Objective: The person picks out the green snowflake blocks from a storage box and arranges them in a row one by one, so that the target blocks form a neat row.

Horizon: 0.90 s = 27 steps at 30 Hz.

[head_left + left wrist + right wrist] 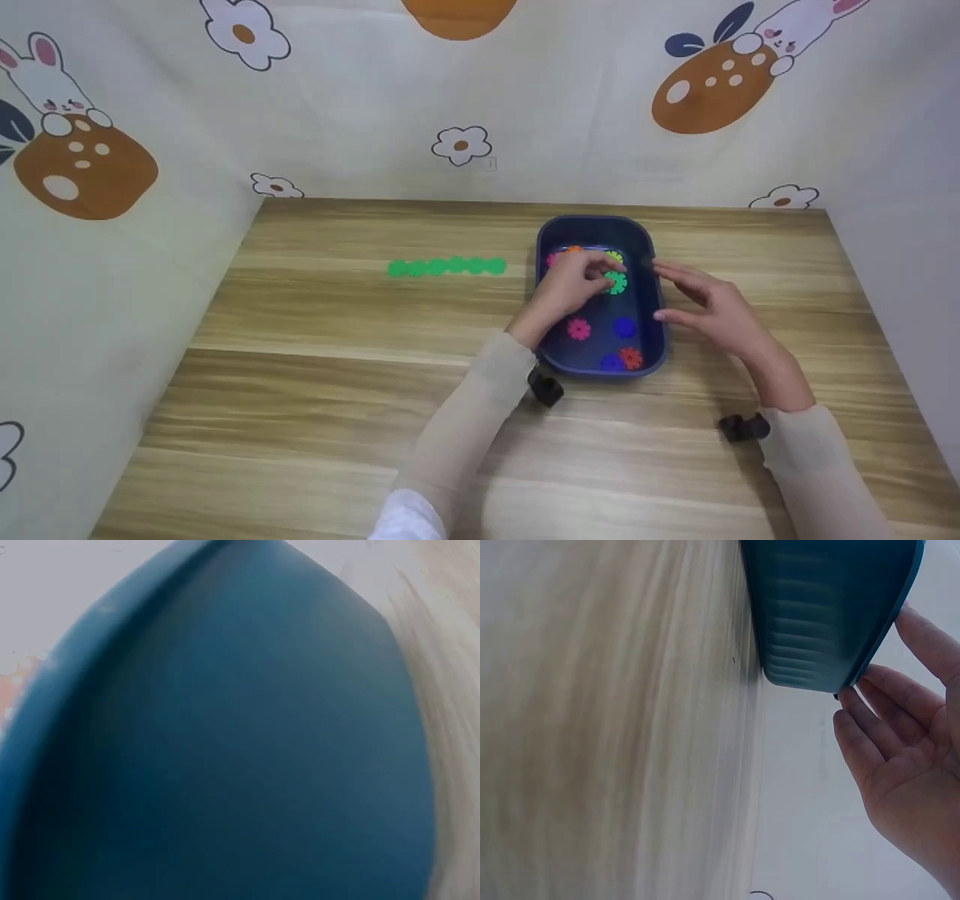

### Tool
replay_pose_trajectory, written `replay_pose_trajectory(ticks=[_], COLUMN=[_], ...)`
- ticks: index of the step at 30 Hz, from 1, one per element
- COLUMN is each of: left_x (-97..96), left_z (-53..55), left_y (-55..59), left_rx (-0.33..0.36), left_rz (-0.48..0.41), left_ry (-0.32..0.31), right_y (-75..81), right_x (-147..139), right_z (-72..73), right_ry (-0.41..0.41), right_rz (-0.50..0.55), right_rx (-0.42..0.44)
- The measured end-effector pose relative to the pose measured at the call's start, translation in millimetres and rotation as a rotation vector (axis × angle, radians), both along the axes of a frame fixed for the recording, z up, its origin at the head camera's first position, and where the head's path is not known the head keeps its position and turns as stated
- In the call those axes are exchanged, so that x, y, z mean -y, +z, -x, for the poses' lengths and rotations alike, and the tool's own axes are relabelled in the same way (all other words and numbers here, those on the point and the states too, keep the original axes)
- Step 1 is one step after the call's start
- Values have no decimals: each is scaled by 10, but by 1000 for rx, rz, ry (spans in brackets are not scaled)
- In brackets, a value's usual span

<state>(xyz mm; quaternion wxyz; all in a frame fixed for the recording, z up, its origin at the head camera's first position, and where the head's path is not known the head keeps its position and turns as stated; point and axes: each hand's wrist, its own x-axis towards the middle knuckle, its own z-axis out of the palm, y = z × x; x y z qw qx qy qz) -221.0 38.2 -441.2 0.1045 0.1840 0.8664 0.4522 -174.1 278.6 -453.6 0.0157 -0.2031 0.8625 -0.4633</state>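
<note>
A dark blue tray stands on the table with several flower-shaped plastic discs in it. My left hand reaches over its left rim, thumb and fingers apart, close to a green disc; whether it touches the disc is unclear. A yellow disc lies just beyond, partly behind the fingers. My right hand is at the tray's right side, its fairly straight fingers touching the rim. The right wrist view shows that hand against the tray edge. Only the tray wall fills the left wrist view.
Left of the tray, a row of joined green discs lies on the wooden table. A pink disc, a blue disc and a red disc lie in the tray's near part. Patterned cloth rises behind the table.
</note>
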Motion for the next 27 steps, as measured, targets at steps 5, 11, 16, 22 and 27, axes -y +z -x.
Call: replay_pose_trajectory(ticks=[5, 11, 16, 22, 27], left_x=[159, 470, 771, 1193, 1558], left_z=[10, 60, 127, 195, 219], left_y=[102, 192, 217, 224, 222], left_rx=[-54, -22, -10, -29, -48], left_rz=[-54, -146, -183, -247, -262], left_ry=[48, 121, 202, 289, 388], right_y=[-2, -7, -21, -27, -20], right_x=[-7, -7, -4, -4, -6], right_z=[0, 4, 8, 2, 1], right_ry=[-11, 2, 11, 8, 6], right_rz=[-15, 18, 30, 16, 12], right_rx=[12, 14, 0, -4, -2])
